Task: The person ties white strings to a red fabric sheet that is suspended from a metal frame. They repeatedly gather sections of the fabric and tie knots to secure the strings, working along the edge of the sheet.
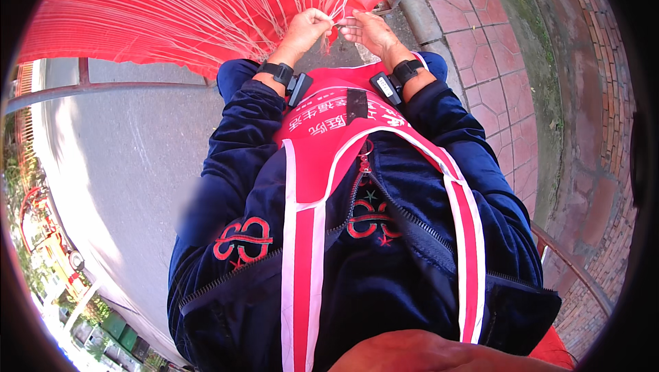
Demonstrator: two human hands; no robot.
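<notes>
A wide red cloth (170,17) spreads across the top left, overlaid with many pale threads (216,11) that fan out from near my hands. Left of the gathering point, my left hand (309,27) pinches threads between thumb and forefinger. My right hand (368,29) faces it just to the right, its fingertips on the same thin strands, with the other fingers spread. Short loose thread ends hang below the fingertips, over the cloth's reddish fringe (325,48). The exact hold of each fingertip on the strands is too small to make out.
Metal rails (108,87) run beside the cloth at left, and another metal bar (571,274) stands at lower right. Grey pavement lies left, red paving tiles (484,42) with a kerb right. A red apron (329,99) covers my lap; each wrist bears a strapped device.
</notes>
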